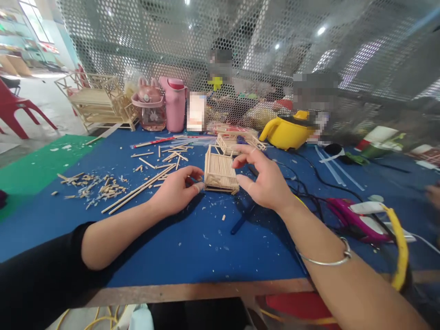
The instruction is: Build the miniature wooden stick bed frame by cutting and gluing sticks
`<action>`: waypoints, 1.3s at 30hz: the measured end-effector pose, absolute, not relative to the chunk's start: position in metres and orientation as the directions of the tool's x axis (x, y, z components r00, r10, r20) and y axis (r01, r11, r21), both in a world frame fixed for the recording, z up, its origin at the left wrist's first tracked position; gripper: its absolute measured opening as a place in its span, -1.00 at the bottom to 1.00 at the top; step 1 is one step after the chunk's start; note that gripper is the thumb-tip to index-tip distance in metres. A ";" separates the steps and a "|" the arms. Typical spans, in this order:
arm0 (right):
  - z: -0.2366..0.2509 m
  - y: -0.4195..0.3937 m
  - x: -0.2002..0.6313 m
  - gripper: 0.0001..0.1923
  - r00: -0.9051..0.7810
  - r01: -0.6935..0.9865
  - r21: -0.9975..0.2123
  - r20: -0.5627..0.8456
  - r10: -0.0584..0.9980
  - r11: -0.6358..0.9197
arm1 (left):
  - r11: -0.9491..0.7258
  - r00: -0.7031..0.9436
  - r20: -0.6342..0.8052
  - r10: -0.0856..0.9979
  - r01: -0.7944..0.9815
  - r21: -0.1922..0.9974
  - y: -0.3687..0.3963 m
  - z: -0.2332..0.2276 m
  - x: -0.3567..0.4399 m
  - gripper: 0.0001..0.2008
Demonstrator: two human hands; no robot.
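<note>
A small model of pale wooden sticks (222, 169), with a slatted floor and low railed sides, sits on the blue tabletop between my hands. My left hand (178, 189) rests at its left side, fingers curved and apart from the thumb, the tips at or almost at its edge. My right hand (263, 181) is by its right side, thumb and fingers spread near the rim; whether they touch it I cannot tell. Behind it lies another stick frame (225, 144), partly hidden. Below my right hand lies a dark blue flat tool (242, 220).
Loose sticks (144, 185) and cut stick bits (110, 188) lie left. A larger stick frame (99, 98), a pink flask (175, 105) and a rabbit-eared bottle (151, 107) stand behind. Right are a yellow pot (288, 130), black cables (314, 197) and a magenta glue gun (357, 220).
</note>
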State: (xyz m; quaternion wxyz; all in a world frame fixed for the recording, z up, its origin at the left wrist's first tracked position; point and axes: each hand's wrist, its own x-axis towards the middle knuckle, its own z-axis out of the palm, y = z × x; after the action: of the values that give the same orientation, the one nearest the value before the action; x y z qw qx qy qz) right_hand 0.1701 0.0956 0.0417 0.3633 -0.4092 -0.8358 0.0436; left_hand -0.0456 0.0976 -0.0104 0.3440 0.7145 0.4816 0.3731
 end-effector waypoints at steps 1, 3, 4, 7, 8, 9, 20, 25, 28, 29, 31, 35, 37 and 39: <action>0.036 0.094 0.169 -0.45 -0.404 0.655 -0.362 0.574 0.712 0.664 | -0.307 0.259 0.208 0.943 0.437 0.845 0.097 -0.010 -0.045 -0.76; 0.028 0.093 0.170 -0.41 -0.415 0.656 -0.336 0.588 0.694 0.676 | -0.322 0.264 0.220 0.939 0.452 0.832 0.096 -0.010 -0.045 -0.76; 0.026 0.092 0.170 -0.42 -0.428 0.658 -0.298 0.607 0.669 0.692 | -0.330 0.271 0.224 0.936 0.459 0.825 0.096 -0.010 -0.045 -0.76; 0.032 0.086 0.172 -0.66 -0.500 0.681 -0.057 0.691 0.521 0.730 | -0.356 0.294 0.238 0.926 0.468 0.809 0.097 -0.011 -0.046 -0.76; 0.035 0.083 0.173 -0.78 -0.547 0.684 0.045 0.692 0.471 0.728 | -0.363 0.301 0.241 0.923 0.468 0.806 0.098 -0.012 -0.046 -0.76; 0.037 0.079 0.174 -0.86 -0.598 0.684 0.137 0.669 0.443 0.717 | -0.368 0.307 0.243 0.920 0.465 0.805 0.098 -0.013 -0.046 -0.76; 0.005 0.063 0.182 -0.69 -0.626 0.766 0.316 0.563 0.540 0.560 | -0.427 0.334 0.289 0.897 0.491 0.759 0.103 -0.019 -0.040 -0.76; 0.004 0.065 0.179 -0.66 -0.610 0.782 0.319 0.563 0.557 0.535 | -0.434 0.336 0.291 0.896 0.518 0.738 0.102 -0.016 -0.041 -0.75; 0.003 0.067 0.177 -0.66 -0.603 0.790 0.328 0.565 0.563 0.518 | -0.457 0.349 0.308 0.885 0.528 0.716 0.102 -0.015 -0.041 -0.75; 0.002 0.067 0.176 -0.66 -0.606 0.789 0.331 0.558 0.567 0.517 | -0.461 0.351 0.311 0.883 0.529 0.712 0.102 -0.015 -0.041 -0.74; 0.002 0.068 0.175 -0.66 -0.612 0.784 0.331 0.552 0.566 0.526 | -0.466 0.354 0.315 0.881 0.532 0.707 0.102 -0.015 -0.041 -0.75; 0.005 0.066 0.176 -0.77 -0.585 0.790 0.280 0.614 0.530 0.546 | -0.469 0.350 0.322 0.880 0.529 0.707 0.102 -0.016 -0.040 -0.74; 0.007 0.064 0.178 -0.83 -0.509 0.818 0.199 0.686 0.519 0.540 | -0.462 0.342 0.319 0.884 0.538 0.705 0.102 -0.017 -0.040 -0.72; 0.008 0.063 0.183 -0.86 -0.387 0.854 0.073 0.751 0.535 0.516 | -0.461 0.341 0.316 0.885 0.554 0.693 0.103 -0.017 -0.041 -0.71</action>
State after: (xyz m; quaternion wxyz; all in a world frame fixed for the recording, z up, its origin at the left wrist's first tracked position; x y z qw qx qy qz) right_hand 0.1833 0.0630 0.0081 0.3437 -0.4340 -0.7998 -0.2320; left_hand -0.0406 0.1027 -0.0167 0.2410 0.7824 0.4599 0.3439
